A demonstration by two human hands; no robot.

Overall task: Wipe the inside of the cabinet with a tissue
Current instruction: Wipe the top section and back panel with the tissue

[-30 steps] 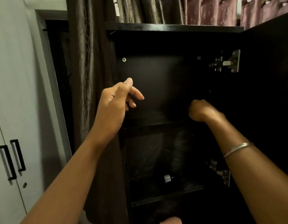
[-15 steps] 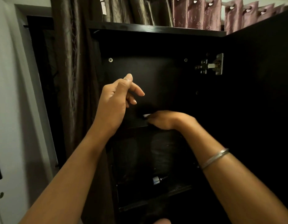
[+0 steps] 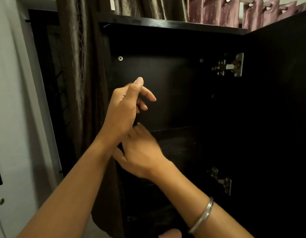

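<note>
1. We find the tall dark wooden cabinet (image 3: 166, 93) standing open, its door swung out on the right on two metal hinges; the upper hinge (image 3: 229, 66) sits on the right inner wall.
2. The left hand (image 3: 124, 107) is raised at the cabinet's left front edge, in front of the upper compartment. Its fingers are loosely curled, thumb up, and we see nothing held in them. We judge it is kept there for balance or to stay out of the wiping path.
3. The right hand (image 3: 142, 152) lies palm-down at the left end of the dark horizontal shelf (image 3: 179, 131), fingers fairly straight and pointed towards the left wall, partly hidden behind the left wrist. The posture suits pressing a wipe along the shelf.
4. The tissue cannot be seen; if present, it is under the right palm or fingers. We cannot confirm it.
5. Surfaces: the cabinet panels are flat, matt and very dark, with a silver screw head (image 3: 120, 58) in the back panel. The shelf front shows faint streaking.
6. A thin silver metal bangle (image 3: 202, 215) circles the right forearm.
7. Glossy brown pleated curtains (image 3: 76, 66) hang just beside the cabinet's left side.
</note>
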